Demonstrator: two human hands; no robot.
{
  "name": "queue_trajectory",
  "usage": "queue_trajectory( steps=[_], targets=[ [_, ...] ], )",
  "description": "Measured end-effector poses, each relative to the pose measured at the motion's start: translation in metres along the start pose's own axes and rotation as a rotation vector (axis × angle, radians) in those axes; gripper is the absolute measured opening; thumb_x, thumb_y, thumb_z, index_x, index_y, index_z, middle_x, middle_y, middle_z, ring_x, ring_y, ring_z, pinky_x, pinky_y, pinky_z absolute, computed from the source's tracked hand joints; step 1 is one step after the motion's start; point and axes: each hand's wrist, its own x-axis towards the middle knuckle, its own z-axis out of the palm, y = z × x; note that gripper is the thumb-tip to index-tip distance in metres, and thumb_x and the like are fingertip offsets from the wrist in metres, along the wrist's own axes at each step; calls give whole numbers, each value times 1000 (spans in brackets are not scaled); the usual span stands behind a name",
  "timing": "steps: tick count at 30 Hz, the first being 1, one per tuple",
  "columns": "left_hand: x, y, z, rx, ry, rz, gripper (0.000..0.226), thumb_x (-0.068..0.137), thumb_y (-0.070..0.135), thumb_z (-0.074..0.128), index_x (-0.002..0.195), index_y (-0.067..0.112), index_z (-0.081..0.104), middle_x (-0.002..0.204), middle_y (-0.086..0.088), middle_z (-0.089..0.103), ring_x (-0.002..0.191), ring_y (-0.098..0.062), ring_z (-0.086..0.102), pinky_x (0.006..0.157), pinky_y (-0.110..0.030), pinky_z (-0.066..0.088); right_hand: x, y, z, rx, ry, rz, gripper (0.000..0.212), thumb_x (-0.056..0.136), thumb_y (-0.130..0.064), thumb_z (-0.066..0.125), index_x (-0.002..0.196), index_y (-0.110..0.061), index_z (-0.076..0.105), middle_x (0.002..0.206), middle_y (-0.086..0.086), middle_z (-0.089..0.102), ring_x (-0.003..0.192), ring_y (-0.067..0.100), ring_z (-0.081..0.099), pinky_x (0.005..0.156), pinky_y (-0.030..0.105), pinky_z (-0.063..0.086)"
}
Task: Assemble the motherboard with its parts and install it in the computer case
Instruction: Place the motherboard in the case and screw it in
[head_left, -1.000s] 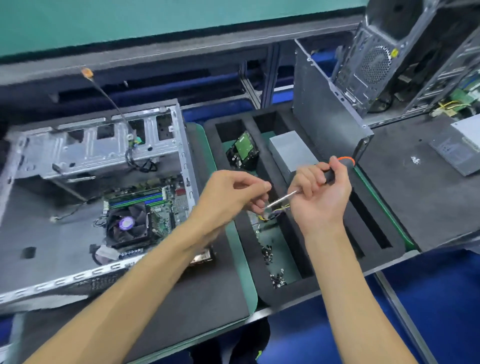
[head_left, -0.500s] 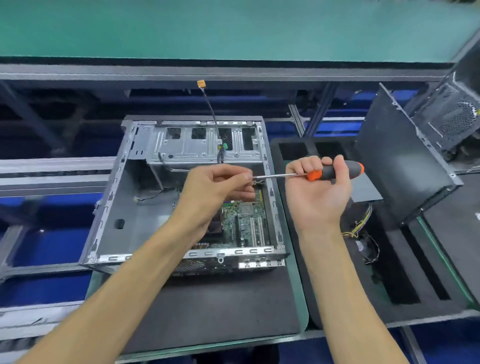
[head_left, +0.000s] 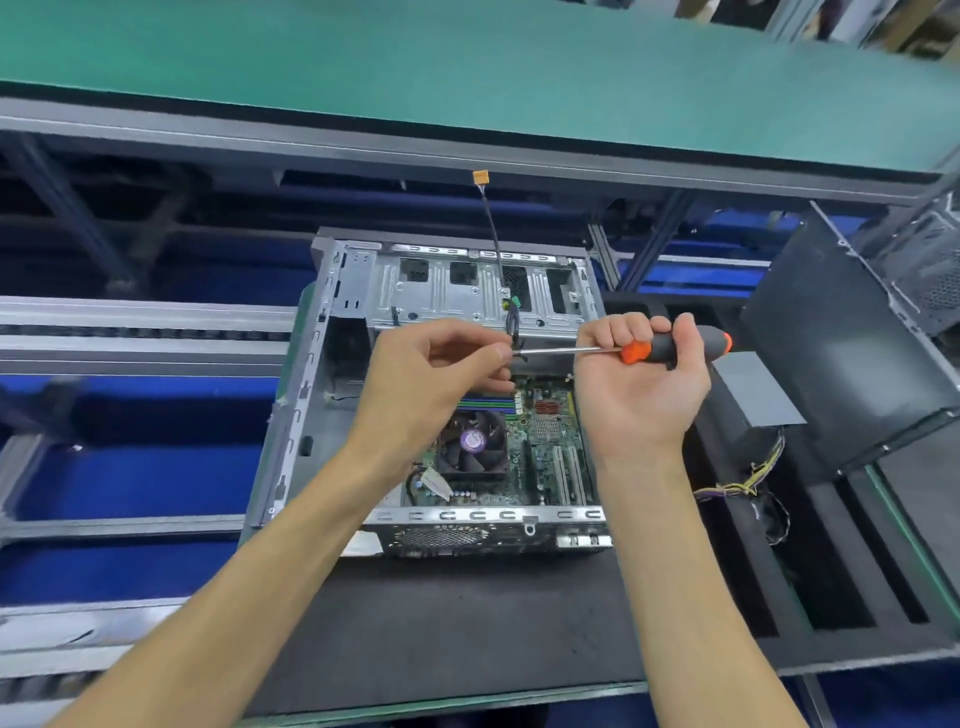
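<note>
Head view: the green motherboard with its black cooler fan and coloured memory slots (head_left: 540, 447) already lies flat on the floor of the open grey metal computer case (head_left: 332, 364), toward the case's near right corner. The case itself rests on a dark foam mat (head_left: 467, 623) at the near edge of the counter. The fan and memory sticks appear fitted, so the assembly of the board looks largely done. What seems left is screwing the board down, and probably the cabling: a black cable with an orange connector (head_left: 481, 177) stands up loose from the drive bay at the far side of the case.

The right hand (head_left: 639, 395) is wrapped round the black-and-orange handle of a screwdriver (head_left: 670, 347), held level above the case with its steel shaft pointing left. The left hand (head_left: 431, 384) has its thumb and fingers drawn together at the shaft's tip, likely setting a screw on it, though the screw is too small to make out.

To the right, a black foam tray with long slots (head_left: 831, 597) holds a grey power supply with yellow and black wires (head_left: 753, 395), not yet installed.
</note>
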Motion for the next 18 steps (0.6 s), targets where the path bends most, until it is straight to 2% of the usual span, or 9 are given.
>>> queue_trajectory(
  steps=[7, 14, 16, 18],
  targets=[
    [9, -3, -8, -69, -19, -66, 5, 88, 3, 72, 91, 3, 77, 81, -14, 75, 74, -27, 74, 70, -28, 60, 6, 8, 5, -33, -13, -19, 30, 104, -26, 46, 75, -16, 44, 66, -3, 30, 57, 14, 30, 59, 26, 31],
    [22, -8, 0, -149, 69, -132, 6, 88, 6, 73, 91, 3, 77, 79, -13, 75, 70, -26, 73, 69, -28, 60, 16, 10, 4, -45, -7, -22, 29, 103, -28, 47, 76, -17, 45, 68, -2, 33, 59, 16, 35, 62, 27, 33],
    [27, -8, 1, -196, 108, -153, 7, 88, 6, 73, 92, 3, 76, 81, -13, 75, 73, -25, 73, 70, -26, 59, 18, 12, 3, -147, -8, -6, 27, 103, -35, 49, 80, -20, 50, 73, -1, 44, 65, 16, 44, 67, 27, 38],
    [37, -6, -3, -244, 159, -159, 11, 88, 9, 73, 96, 1, 75, 83, -11, 74, 76, -22, 72, 72, -26, 59, 20, 16, -1, -421, 3, -25, 28, 103, -42, 51, 85, -22, 57, 77, -2, 53, 69, 14, 51, 68, 27, 42]
  ],
)
